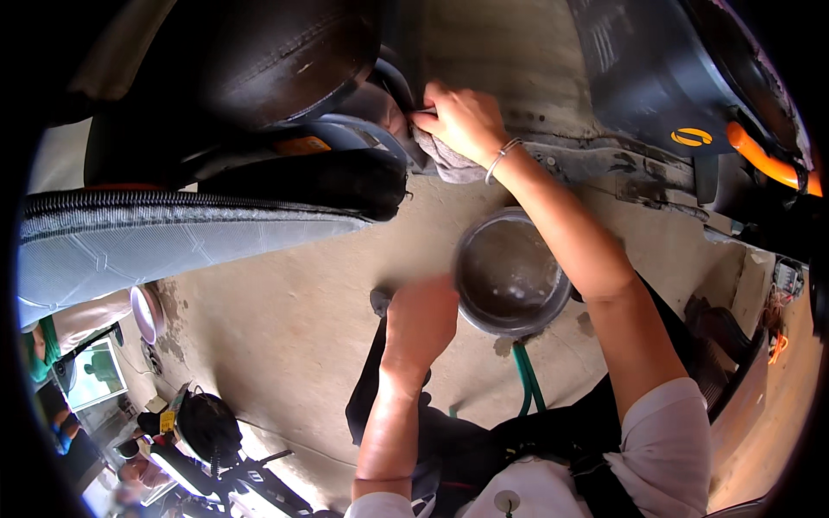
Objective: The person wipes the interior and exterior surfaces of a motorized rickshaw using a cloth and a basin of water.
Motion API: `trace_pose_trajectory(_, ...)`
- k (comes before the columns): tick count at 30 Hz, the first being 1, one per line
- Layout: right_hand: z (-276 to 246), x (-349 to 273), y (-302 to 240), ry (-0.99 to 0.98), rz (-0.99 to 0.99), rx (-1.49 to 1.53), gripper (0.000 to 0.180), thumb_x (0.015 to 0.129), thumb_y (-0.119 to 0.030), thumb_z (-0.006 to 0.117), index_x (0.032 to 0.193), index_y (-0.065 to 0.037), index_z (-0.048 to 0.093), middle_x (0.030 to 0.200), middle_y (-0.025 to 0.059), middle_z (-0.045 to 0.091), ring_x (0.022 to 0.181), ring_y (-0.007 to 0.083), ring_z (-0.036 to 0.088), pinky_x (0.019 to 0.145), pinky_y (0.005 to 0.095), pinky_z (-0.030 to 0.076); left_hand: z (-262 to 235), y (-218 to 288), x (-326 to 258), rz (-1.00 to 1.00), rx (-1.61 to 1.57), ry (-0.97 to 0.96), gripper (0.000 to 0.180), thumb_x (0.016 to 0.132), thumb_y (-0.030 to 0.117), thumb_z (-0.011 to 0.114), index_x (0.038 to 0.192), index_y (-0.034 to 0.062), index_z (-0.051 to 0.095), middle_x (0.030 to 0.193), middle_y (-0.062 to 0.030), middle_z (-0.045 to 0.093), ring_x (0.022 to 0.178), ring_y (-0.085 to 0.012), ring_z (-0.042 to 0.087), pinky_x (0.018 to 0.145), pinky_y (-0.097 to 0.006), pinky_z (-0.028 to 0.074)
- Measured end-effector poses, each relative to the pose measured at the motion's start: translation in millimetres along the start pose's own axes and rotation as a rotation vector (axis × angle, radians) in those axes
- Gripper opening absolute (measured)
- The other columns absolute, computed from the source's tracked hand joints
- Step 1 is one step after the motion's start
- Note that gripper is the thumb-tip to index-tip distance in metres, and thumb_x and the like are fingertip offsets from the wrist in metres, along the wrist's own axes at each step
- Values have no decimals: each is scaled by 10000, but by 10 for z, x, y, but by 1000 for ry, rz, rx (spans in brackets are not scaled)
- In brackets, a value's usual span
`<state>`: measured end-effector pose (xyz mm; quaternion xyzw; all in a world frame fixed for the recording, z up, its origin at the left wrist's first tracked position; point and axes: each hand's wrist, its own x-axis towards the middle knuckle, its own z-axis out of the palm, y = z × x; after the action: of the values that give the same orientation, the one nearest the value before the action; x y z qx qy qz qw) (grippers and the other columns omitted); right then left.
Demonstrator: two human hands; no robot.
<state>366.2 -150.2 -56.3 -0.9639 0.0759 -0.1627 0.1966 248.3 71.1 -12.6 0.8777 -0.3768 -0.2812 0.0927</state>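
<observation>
My right hand [466, 121] is closed on a greyish cloth [451, 160]. It presses the cloth at the edge between a dark rounded part [289, 56] and the dusty floor panel [509, 52] of what looks like a scooter. A thin bracelet circles that wrist. Lower down, my left hand [421, 324] hangs over the ground, just left of a round grey basin [509, 272]. The back of this hand faces up, its far end is smeared by motion, and its fingers are hidden. Murky water with a few pale bubbles fills the basin.
A grey mesh-covered seat [190, 246] juts in from the left. At upper right stands a dark panel [648, 78] with an orange cable [760, 160]. Green stool legs [527, 380] show beneath me. A parked motorbike [220, 449] and a pink-rimmed basin [147, 313] are at lower left.
</observation>
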Motion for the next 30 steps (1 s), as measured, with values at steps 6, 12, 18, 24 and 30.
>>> trace_pose_trajectory(6, -4, 31, 185, -402, -129, -163, 285, 820, -340, 619, 864, -59, 632, 760, 154, 656, 771, 327, 657, 675, 439, 524, -75, -12, 34, -17, 18, 1, 179, 897, 180, 524, 1011, 52, 575, 918, -104, 623, 917, -282, 594, 789, -402, 485)
trace_pose_trajectory(12, -134, -634, 557, -631, 374, 512, 344, 880, -361, 632, 872, -18, 609, 807, 9, 601, 769, 90, 521, 708, 268, 440, 38, -7, 36, 26, 23, 111, 156, 883, 173, 557, 991, 63, 578, 882, -93, 622, 865, -268, 609, 754, -397, 494)
trace_pose_trajectory(18, -110, -781, -221, 44, 258, 1302, 237, 848, -147, 696, 1025, -34, 587, 880, 5, 623, 788, 42, 543, 669, 207, 448, 88, -111, -77, -19, 39, 102, 151, 871, 188, 565, 951, 61, 572, 860, -94, 623, 846, -273, 616, 739, -402, 500)
trace_pose_trajectory(24, -13, -414, -750, 572, -509, -34, 144, 781, -179, 672, 923, -160, 663, 922, -38, 553, 748, 151, 507, 655, 299, 412, 13, -165, -108, -45, 36, 97, 149, 873, 183, 553, 947, 56, 577, 865, -106, 623, 851, -282, 616, 758, -406, 496)
trace_pose_trajectory(30, 543, -627, -497, 308, -447, -199, 112, 783, -134, 619, 886, -130, 660, 876, -28, 544, 749, 143, 513, 655, 292, 427, -40, -265, -156, -94, 29, 96, 153, 880, 186, 543, 961, 62, 580, 872, -100, 623, 872, -277, 612, 771, -400, 492)
